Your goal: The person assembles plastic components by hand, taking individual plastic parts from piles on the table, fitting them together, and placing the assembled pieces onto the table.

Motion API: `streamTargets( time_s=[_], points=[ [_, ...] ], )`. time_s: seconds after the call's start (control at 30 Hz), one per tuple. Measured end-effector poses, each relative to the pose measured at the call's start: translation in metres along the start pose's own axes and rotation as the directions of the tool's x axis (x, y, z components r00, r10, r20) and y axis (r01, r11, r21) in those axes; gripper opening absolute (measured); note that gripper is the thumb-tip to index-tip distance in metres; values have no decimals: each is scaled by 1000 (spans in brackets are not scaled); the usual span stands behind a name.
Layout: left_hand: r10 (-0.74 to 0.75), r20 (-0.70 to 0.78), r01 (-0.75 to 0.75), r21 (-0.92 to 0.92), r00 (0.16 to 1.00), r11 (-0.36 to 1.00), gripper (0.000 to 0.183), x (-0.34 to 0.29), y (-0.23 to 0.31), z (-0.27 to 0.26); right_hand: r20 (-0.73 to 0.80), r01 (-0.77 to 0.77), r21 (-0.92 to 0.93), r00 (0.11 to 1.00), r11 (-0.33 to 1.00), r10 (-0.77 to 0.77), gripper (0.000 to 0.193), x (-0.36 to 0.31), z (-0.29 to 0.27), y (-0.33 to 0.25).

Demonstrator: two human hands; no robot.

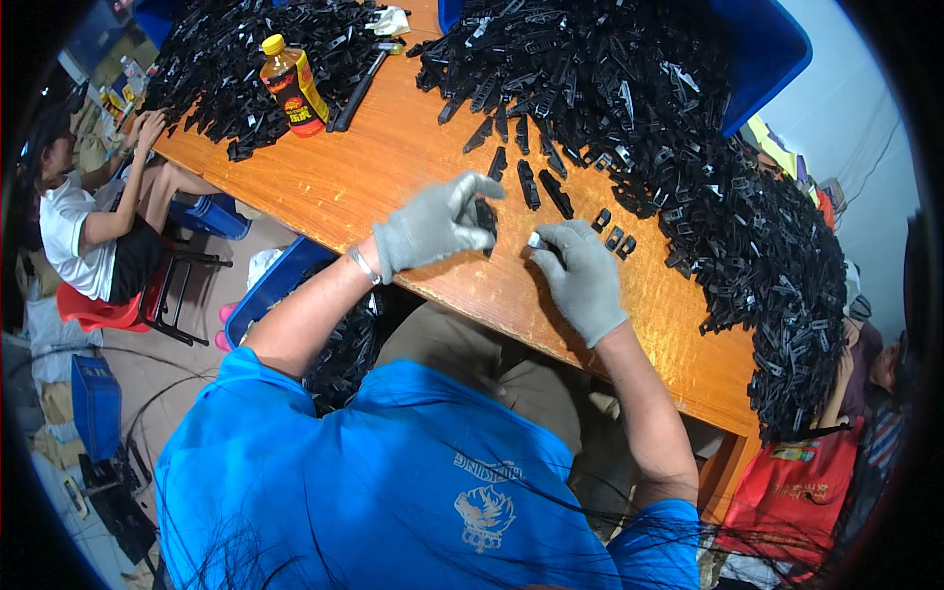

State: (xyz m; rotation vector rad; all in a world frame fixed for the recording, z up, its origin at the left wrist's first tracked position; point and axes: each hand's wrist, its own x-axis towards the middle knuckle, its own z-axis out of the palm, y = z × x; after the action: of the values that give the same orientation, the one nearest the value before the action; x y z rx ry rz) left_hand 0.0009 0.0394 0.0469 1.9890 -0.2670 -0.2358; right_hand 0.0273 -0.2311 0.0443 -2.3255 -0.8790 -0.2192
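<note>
Head: hands (433, 228) (580, 275), half-hidden black part (486, 214)

Tabletop (403, 147) well lit w/ slight glare, pic edges dark & v. warped.

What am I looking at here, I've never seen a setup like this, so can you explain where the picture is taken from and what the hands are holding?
There's no machine here: a person is working by hand, in grey gloves. The single picture comes from a wide fisheye camera on that person's head, looking down, so edges bend and the corners go dark. The blue shirt at the bottom is the wearer's own. On the wooden table lie large heaps of black parts, and a bottle with a yellow cap stands near one. The right hand pinches a small pale piece. A dark piece shows by the left hand; how firmly it's held, I can't tell.
</note>
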Motion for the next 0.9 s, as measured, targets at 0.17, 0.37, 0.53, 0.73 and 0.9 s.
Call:
streamTargets(
  time_s=[0.17,0.37,0.53,0.73,0.9],
  points=[
    [24,203,29,-256,979,966,72,6,-27,17,-50,45,192,998,980,-36,22,9,13,-18],
    [93,409,119,-462,908,879,86,3,-16,17,-97,205,331,978,921,-183,33,13,21,-16],
    [206,382,160,-733,901,661,80,-6,-10,22,-26,153,434,987,888,-158,28,9,22,-12],
    [54,393,264,-708,918,655,72,-5,-13,23,-42,-88,458,992,885,120,25,-5,33,-3],
    [-54,330,231,-527,942,818,56,-5,-12,24,-106,-185,385,964,904,242,23,-17,45,-2]
  ],
)
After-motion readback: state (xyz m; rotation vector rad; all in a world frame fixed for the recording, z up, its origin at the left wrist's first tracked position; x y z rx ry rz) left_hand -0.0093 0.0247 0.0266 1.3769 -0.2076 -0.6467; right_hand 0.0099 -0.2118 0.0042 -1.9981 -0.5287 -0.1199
